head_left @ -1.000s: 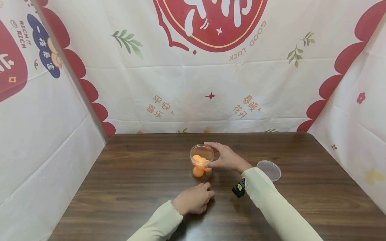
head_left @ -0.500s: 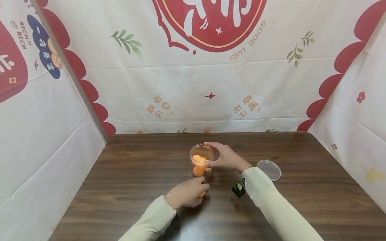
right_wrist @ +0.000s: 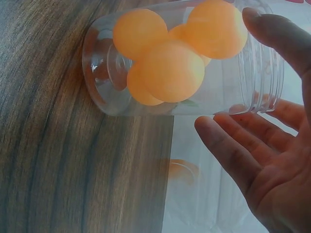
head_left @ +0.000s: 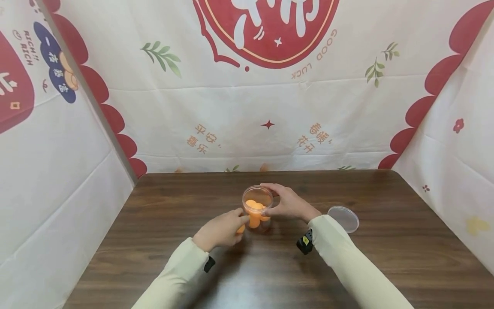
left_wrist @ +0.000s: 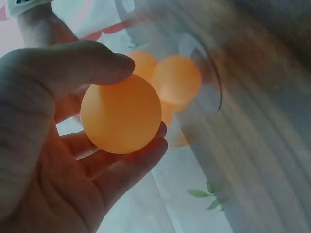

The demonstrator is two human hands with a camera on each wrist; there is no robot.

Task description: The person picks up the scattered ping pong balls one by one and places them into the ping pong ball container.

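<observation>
A clear plastic jar stands upright and lidless on the table, with several orange ping-pong balls inside. My right hand grips the jar near its threaded rim, thumb on one side and fingers on the other, as the right wrist view shows. Just left of the jar, my left hand pinches one orange ping-pong ball between thumb and fingers. In the head view that ball is mostly hidden by the hand. It is outside the jar, lower than the rim.
A clear round lid lies on the wooden table to the right of the jar, beside the right forearm. A printed cloth hangs behind the table's far edge, and more cloth hangs at both sides.
My left hand has moved the ball from in front of the jar, leftward and farther up the table, to the jar's left side. The right hand and jar stay in place.
</observation>
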